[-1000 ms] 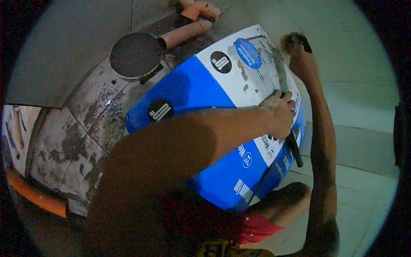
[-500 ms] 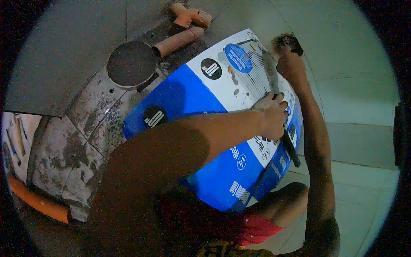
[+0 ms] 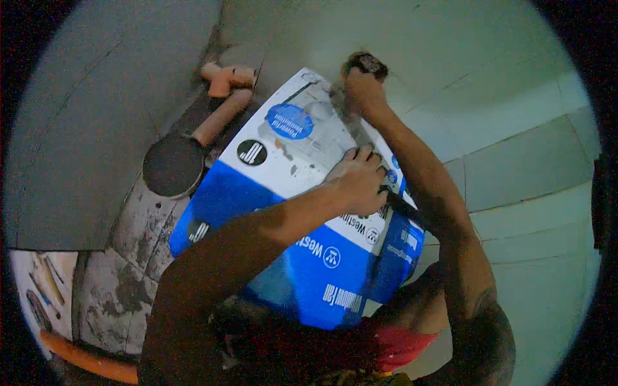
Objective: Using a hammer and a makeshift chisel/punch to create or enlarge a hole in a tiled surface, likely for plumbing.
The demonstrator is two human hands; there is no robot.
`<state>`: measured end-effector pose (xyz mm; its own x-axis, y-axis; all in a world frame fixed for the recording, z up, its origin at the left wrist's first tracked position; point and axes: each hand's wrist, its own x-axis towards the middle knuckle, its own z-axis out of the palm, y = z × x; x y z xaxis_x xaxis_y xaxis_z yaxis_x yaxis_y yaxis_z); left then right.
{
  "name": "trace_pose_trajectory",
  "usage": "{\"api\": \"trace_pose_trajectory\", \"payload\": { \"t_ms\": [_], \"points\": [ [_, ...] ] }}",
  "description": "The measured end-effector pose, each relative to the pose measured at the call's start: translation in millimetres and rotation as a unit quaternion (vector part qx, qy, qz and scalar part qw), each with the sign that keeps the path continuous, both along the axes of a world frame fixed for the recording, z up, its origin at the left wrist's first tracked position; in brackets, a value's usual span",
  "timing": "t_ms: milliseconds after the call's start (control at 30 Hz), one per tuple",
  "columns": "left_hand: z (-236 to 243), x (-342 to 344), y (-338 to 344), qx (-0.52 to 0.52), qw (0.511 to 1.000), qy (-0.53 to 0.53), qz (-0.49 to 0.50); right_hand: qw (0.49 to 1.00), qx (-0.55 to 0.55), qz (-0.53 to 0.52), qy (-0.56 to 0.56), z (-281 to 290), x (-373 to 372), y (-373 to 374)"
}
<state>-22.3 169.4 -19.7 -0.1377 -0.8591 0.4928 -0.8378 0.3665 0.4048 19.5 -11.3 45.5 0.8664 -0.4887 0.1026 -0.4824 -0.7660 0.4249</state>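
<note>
Lying flat on the tiled floor (image 3: 528, 174), long axis running from lower left to upper right: blue-and-white carton (image 3: 283, 212) (contents hidden), left hand (image 3: 360, 180) pressed open on top, right hand (image 3: 364, 90) clenched around a dark tool at its far corner.

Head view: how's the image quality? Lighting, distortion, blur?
Head view: dim with a bluish-green cast; black fisheye vignette round the rim; tile joints bow toward the edges. The blue and white box is fairly sharp at centre. Left hand lies flat on it; right hand at its far edge is softer, closed on something dark, unclear what. The near forearm is in deep shadow.
</note>
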Motion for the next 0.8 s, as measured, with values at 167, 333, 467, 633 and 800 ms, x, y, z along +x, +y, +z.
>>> {"api": "trace_pose_trajectory", "payload": {
  "t_ms": [167, 333, 467, 633, 800],
  "points": [
    [-13.2, 16.8, -4.4, -0.018, 0.97, 0.243, 0.005, 0.998, 0.012, -0.031, -0.057, -18.8, -11.4, -4.9],
    [-16.1, 67.5, -55.1, -0.037, 0.9, 0.38, 0.209, 0.96, 0.156, -0.074, -0.221, -7.3, -13.8, -12.9],
    [-2.1, 81.7, -110.6, -0.196, 0.936, 0.163, 0.244, 0.894, 0.258, -0.117, -0.347, 3.3, -19.9, -10.3],
    [-2.8, 77.4, -144.0, -0.179, 0.898, 0.373, 0.149, 0.861, 0.337, 0.002, -0.381, 17.1, -45.5, -22.2],
    [-6.3, 74.6, -156.6, -0.153, 0.86, 0.462, 0.153, 0.883, 0.348, 0.059, -0.308, 48.4, -86.5, -0.1]
  ]
}}
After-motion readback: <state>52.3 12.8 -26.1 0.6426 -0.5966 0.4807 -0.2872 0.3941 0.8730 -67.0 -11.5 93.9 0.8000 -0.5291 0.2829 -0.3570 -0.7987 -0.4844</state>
